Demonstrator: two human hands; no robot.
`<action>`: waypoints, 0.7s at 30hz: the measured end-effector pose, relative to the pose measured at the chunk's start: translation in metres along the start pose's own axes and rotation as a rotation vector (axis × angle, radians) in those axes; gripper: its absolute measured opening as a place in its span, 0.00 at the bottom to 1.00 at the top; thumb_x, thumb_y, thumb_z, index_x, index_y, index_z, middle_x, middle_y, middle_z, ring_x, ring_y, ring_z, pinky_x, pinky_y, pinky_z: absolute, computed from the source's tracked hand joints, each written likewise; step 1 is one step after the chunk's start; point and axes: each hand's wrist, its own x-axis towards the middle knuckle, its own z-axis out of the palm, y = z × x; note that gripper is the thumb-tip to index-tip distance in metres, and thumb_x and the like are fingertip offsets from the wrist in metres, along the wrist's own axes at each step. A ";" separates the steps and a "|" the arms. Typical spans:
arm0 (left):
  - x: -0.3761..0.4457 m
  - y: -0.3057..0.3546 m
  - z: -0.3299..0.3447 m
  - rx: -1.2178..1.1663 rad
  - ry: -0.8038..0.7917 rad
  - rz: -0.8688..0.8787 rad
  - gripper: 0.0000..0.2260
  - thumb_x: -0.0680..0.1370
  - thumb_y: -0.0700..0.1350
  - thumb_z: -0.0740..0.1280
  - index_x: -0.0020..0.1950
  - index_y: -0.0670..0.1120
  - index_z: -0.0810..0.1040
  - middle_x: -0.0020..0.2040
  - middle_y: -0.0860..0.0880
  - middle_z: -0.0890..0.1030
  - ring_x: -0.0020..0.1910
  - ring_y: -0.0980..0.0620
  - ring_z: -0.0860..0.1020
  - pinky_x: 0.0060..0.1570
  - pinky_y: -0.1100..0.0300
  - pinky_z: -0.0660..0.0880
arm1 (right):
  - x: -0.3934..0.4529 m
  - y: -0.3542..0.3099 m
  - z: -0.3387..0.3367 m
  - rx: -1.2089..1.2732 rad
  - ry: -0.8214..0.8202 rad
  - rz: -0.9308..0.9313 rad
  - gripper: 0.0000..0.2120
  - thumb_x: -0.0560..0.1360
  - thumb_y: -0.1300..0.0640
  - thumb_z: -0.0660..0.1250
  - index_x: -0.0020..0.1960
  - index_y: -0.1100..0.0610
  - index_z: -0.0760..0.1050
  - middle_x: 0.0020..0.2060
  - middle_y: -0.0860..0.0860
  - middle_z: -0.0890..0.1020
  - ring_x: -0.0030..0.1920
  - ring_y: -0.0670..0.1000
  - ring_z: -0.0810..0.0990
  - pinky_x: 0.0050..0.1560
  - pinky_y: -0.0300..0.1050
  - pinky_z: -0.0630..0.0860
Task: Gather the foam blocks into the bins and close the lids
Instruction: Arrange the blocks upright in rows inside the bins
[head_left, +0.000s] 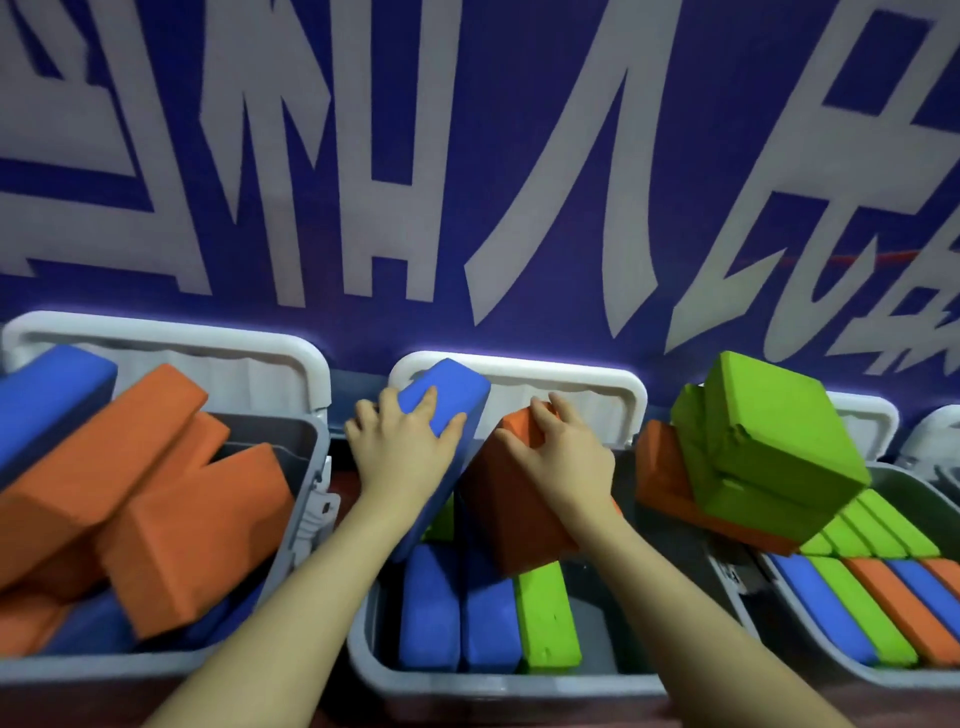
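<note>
Hands grip blocks: left hand (402, 447) blue block (447, 402), right hand (563, 457) half-hidden orange block (506, 506).

Play or activity hall, by the look of it.
Grey bins (363, 660) of foam blocks (197, 525) line a blue banner wall (519, 156) with huge white lettering.

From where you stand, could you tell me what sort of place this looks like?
Probably a play or activity hall: a big blue banner with white lettering, a row of grey bins and coloured foam blocks.
</note>
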 end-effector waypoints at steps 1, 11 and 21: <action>0.001 0.002 0.000 0.021 -0.008 0.016 0.18 0.67 0.57 0.74 0.51 0.47 0.85 0.39 0.40 0.79 0.35 0.38 0.75 0.39 0.47 0.74 | 0.000 0.000 0.002 0.010 -0.015 0.015 0.29 0.76 0.36 0.60 0.72 0.47 0.66 0.75 0.46 0.62 0.69 0.54 0.68 0.60 0.53 0.70; 0.002 -0.008 -0.003 0.133 -0.108 0.386 0.28 0.69 0.60 0.54 0.58 0.47 0.83 0.48 0.38 0.80 0.28 0.41 0.73 0.34 0.51 0.73 | 0.001 0.025 0.001 0.083 -0.234 -0.274 0.39 0.72 0.44 0.69 0.76 0.51 0.55 0.74 0.48 0.51 0.69 0.57 0.64 0.58 0.56 0.74; 0.016 0.001 -0.028 0.423 -0.461 0.472 0.30 0.79 0.65 0.49 0.78 0.57 0.46 0.78 0.40 0.49 0.52 0.41 0.74 0.55 0.52 0.66 | -0.007 0.059 0.000 0.158 -0.387 -0.402 0.47 0.67 0.41 0.71 0.78 0.42 0.47 0.74 0.35 0.42 0.74 0.52 0.57 0.67 0.55 0.69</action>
